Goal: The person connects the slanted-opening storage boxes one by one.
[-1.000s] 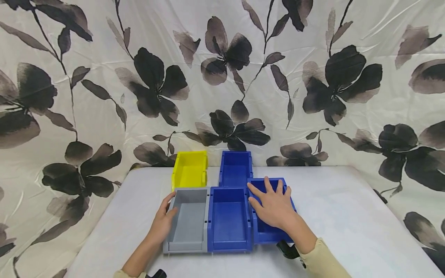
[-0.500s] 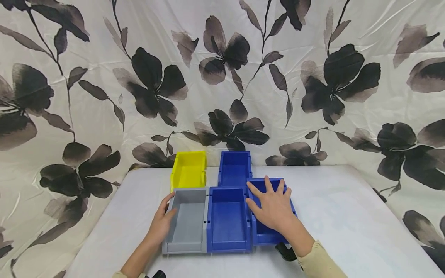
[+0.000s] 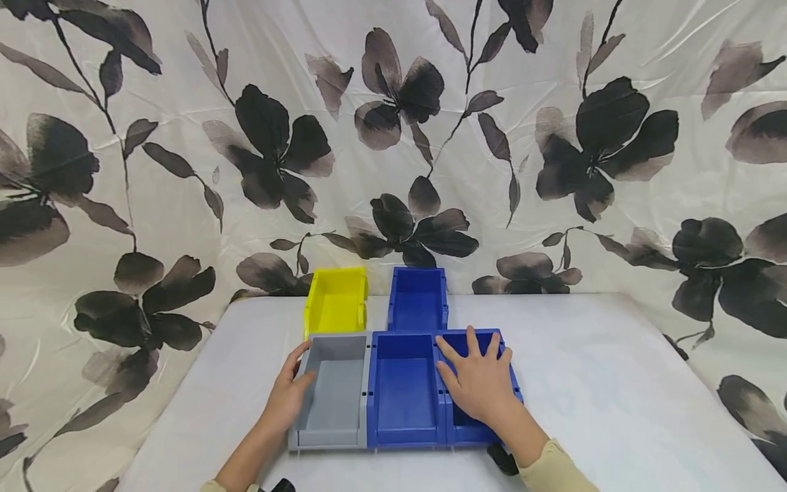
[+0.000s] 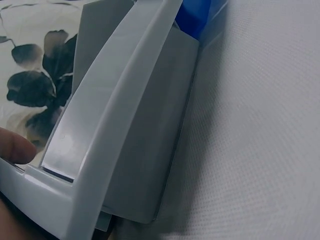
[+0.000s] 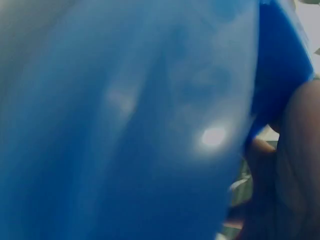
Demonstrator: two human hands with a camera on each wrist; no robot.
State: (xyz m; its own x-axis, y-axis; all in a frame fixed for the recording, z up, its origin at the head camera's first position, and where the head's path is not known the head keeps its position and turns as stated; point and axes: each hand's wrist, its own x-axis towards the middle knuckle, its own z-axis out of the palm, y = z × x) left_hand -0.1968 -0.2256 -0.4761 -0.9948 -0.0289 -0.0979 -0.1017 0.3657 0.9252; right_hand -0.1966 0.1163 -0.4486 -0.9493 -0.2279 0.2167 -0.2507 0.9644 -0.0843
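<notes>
Three bins stand side by side in a front row in the head view: a grey bin [image 3: 335, 389], a middle blue bin [image 3: 407, 393] and a right blue bin [image 3: 472, 434]. My left hand [image 3: 287, 395] grips the grey bin's left wall, thumb on the inner side. Spread across the top of the right blue bin, my right hand [image 3: 482, 383] has its fingers straight and covers much of the bin's inside. In the left wrist view the grey bin's wall fills the middle, with a fingertip [image 4: 16, 147] at its rim. The right wrist view is mostly blurred blue plastic [image 5: 150, 125].
Behind the row stand a yellow bin [image 3: 336, 301] and another blue bin [image 3: 418, 299], with a gap between them. All rest on a white table [image 3: 590, 383]. A floral cloth [image 3: 393, 137] hangs behind the table's back edge.
The right blue bin has slid toward me under my right hand, and its front and back edges now line up with the middle blue bin. My left hand stays on the grey bin.
</notes>
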